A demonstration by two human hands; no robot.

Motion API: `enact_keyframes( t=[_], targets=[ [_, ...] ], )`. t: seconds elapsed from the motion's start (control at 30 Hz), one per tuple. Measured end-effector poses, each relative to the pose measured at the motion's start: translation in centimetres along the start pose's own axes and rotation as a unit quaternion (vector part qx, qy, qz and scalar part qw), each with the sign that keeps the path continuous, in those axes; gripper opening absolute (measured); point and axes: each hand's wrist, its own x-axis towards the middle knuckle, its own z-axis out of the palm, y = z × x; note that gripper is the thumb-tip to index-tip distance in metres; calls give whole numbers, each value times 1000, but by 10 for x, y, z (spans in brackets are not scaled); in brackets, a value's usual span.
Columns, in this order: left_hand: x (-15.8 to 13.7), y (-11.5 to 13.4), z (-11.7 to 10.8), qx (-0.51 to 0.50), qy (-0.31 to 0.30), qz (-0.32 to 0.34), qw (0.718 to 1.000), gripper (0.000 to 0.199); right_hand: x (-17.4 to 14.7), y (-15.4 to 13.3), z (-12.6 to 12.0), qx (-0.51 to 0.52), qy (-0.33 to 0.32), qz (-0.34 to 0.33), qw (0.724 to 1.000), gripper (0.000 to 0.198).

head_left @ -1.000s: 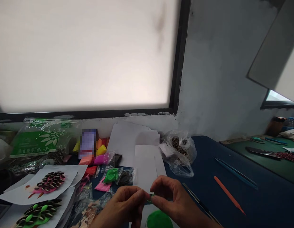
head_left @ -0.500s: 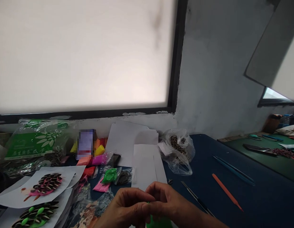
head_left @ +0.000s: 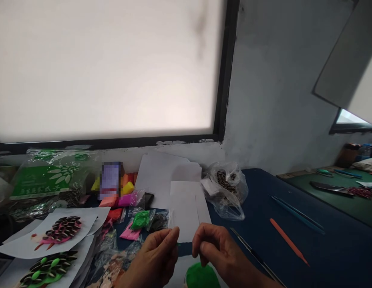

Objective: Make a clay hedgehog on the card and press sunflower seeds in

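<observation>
My left hand [head_left: 158, 254] is closed in a pinch, thumb pressed to forefinger. A speck of green clay shows at its fingertips. Across a small gap, my right hand [head_left: 217, 250] has its fingers curled inward; what they hold, if anything, is hidden. Beneath the right hand a rounded lump of green clay [head_left: 202, 276] lies on a white sheet of paper [head_left: 180, 266], partly cut off by the lower edge of the view.
Sunflower-seed hedgehog pictures [head_left: 61, 230] lie on paper at left. Small clay packets [head_left: 140, 220] and a green seed bag [head_left: 43, 180] sit behind. A plastic bag of seeds [head_left: 226, 184], tweezers [head_left: 253, 252], an orange modelling tool [head_left: 288, 242] and a blue tool [head_left: 296, 214] occupy the right.
My hands were together at the fingertips with a bit of green between them. They have now come apart, left hand to the left and right hand to the right, uncovering the green lump.
</observation>
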Motion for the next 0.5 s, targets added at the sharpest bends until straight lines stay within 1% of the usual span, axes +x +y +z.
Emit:
enact_keyframes(
  t=[0.07, 0.13, 0.23, 0.33, 0.5],
  targets=[
    [0, 2, 1, 19, -8, 14, 1000, 71, -1, -1, 1, -19, -4, -2, 1000, 12],
    [-2, 2, 1, 34, -29, 28, 999, 69, 0, -1, 1, -33, 0, -10, 999, 13],
    [-6, 0, 1, 77, -66, 29, 994, 64, 0, 1, 2, -1, -6, 0, 1000, 21],
    [-12, -4, 1, 101, -60, 28, 993, 60, 1, 3, 4, 39, -23, 16, 999, 26],
    [-21, -2, 5, 114, -53, 35, 991, 61, 1, 1, 4, 6, -5, -1, 1000, 23]
  ],
)
